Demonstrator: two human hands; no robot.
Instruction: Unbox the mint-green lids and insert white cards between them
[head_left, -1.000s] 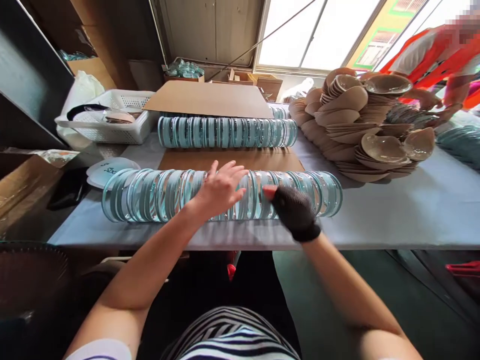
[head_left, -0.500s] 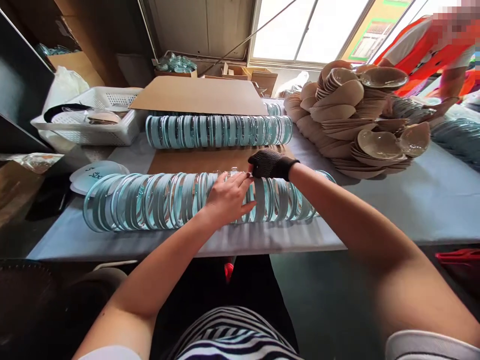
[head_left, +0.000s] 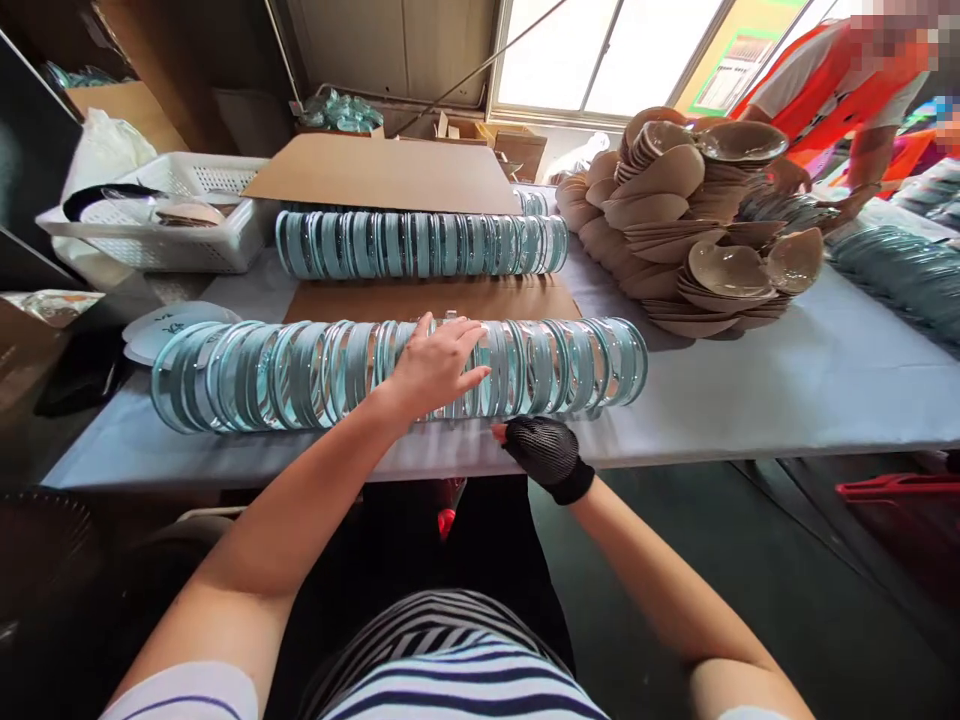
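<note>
A long row of clear, teal-rimmed round pieces [head_left: 300,375] stands on edge along the front of the table. My bare left hand [head_left: 439,365] rests on top of its middle, fingers stretched out and thumb apart. In front of the row, by the table's front edge, is my right hand [head_left: 544,448] in a black fingerless glove. Its fingers are curled closed, and whatever they may hold is hidden. Behind this row, a second row of similar round pieces [head_left: 420,245] lies on brown cardboard [head_left: 450,298].
A heap of stacked brown shell-like dishes [head_left: 667,220] stands at the right. Back left is a white perforated basket [head_left: 225,245], with pale discs [head_left: 142,335] in front. A cardboard sheet [head_left: 390,172] covers the back. A person in an orange vest [head_left: 832,110] works beyond the heap.
My right hand has come from the top of the front row down towards me, to the table's front edge. My left hand stays on the row. The whole view has shifted slightly.
</note>
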